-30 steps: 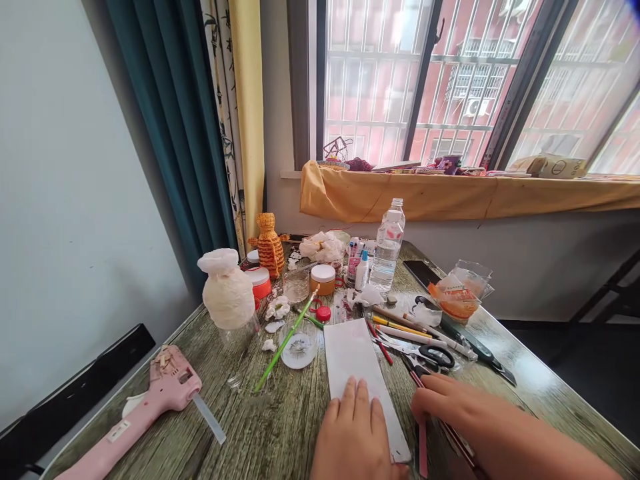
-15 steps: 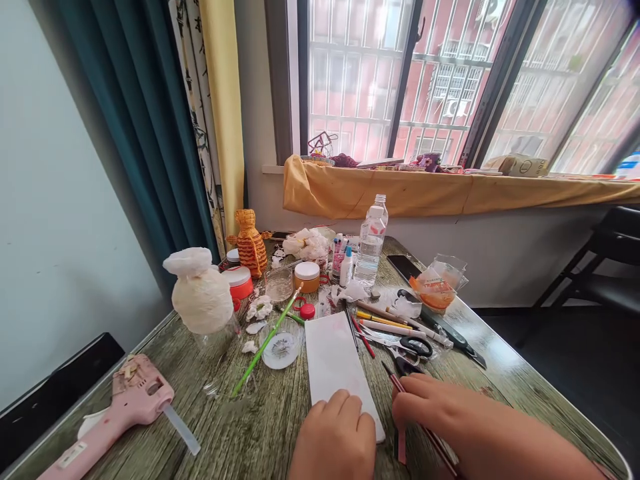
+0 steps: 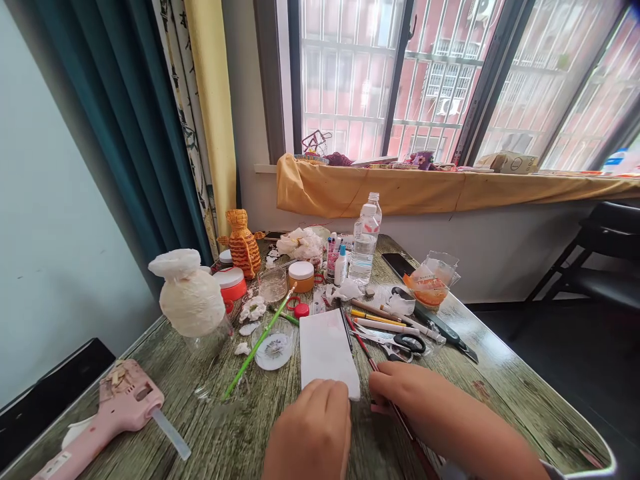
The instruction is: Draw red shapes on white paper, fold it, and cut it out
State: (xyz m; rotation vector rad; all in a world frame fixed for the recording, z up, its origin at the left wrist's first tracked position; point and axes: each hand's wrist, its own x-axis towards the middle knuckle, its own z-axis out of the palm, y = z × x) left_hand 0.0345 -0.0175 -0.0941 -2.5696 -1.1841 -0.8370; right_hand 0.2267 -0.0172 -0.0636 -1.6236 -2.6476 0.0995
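Observation:
A flat white slab (image 3: 325,347), like folded paper or a pad, lies lengthwise in front of me. My left hand (image 3: 313,427) rests on its near end, fingers curled together over the edge. To the right, my right hand (image 3: 395,387) is closed on a thin dark-red paintbrush (image 3: 407,427), whose handle slants toward me below the palm. A small pinkish strip (image 3: 381,407) shows under those fingers. Just beyond the right hand lie black-handled scissors (image 3: 407,343) and a thin red pen-like stick (image 3: 361,337). The right fingertips are partly hidden.
A green brush (image 3: 260,343) lies across a clear dish (image 3: 273,351). At left are a pink glue gun (image 3: 127,403) and a cream wrapped vase shape (image 3: 193,300). Jars, water bottles (image 3: 363,250), pencils and a utility knife (image 3: 440,327) crowd the far side.
My right hand has moved left and slightly away from me with the paintbrush. My left hand has shifted left, and the slab's near end now shows farther up. The view has turned slightly.

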